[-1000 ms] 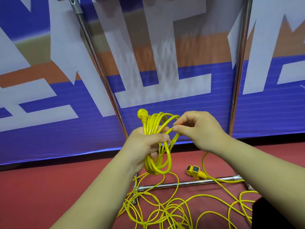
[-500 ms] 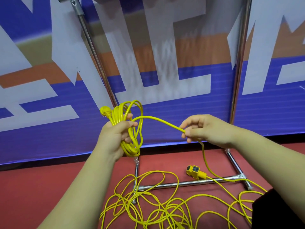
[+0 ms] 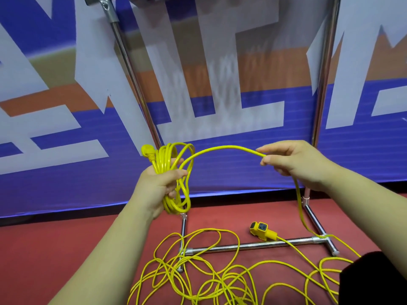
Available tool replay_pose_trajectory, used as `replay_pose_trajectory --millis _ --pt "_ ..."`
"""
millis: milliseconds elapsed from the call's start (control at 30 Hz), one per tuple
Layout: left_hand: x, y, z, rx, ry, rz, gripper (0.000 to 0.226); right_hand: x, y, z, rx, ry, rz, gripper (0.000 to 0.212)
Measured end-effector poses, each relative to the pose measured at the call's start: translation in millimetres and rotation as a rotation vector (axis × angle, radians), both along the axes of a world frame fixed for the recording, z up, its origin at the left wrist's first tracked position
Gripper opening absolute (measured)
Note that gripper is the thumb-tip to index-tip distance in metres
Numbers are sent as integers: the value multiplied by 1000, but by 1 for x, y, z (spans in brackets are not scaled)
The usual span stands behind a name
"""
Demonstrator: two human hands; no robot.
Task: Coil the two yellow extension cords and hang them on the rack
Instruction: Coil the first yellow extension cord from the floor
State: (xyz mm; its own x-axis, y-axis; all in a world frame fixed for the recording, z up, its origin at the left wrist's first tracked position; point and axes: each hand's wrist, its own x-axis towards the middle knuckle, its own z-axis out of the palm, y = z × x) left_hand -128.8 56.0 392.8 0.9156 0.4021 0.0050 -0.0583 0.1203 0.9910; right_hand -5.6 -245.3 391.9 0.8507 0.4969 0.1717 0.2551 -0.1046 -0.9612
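Left hand point(image 3: 159, 183) gripping coiled cord point(image 3: 169, 170), right hand point(image 3: 293, 160) pinching strand point(image 3: 224, 148)

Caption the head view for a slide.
Left hand grips the coiled yellow cord; right hand pinches the free length, ready for another loop.

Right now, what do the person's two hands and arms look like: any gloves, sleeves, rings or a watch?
Both are bare. The left hand and the right hand wear no gloves and no visible rings. The left forearm and the right forearm show no sleeve, watch or bracelet as far as the frame's edge.
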Motion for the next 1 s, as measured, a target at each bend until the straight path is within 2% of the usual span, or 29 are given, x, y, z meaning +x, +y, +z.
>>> replay_pose_trajectory --millis 133,233,367,500,600,833,1000 --pt "2 -17 -3 -48 40 -76 32 -5 11 -1 112 72 -73 23" --pt "5 -21 0 -155 15 -55 18 -6 12 -1 164 129 -46 23" --pt "11 0 5 -377 -74 16 20 -7 1 1 -17 101 101 22" --pt "13 31 0 -464 -83 159 22 0 -11 0 -186 101 151 22" --pt "10 55 -11 -435 -53 244 20 8 -19 -6 -160 161 78 21" --pt "11 54 -24 -169 65 215 13 21 -12 -23 -5 415 -96 12" --pt "11 49 -22 -90 34 284 9 21 -7 -28 -202 584 -211 10"
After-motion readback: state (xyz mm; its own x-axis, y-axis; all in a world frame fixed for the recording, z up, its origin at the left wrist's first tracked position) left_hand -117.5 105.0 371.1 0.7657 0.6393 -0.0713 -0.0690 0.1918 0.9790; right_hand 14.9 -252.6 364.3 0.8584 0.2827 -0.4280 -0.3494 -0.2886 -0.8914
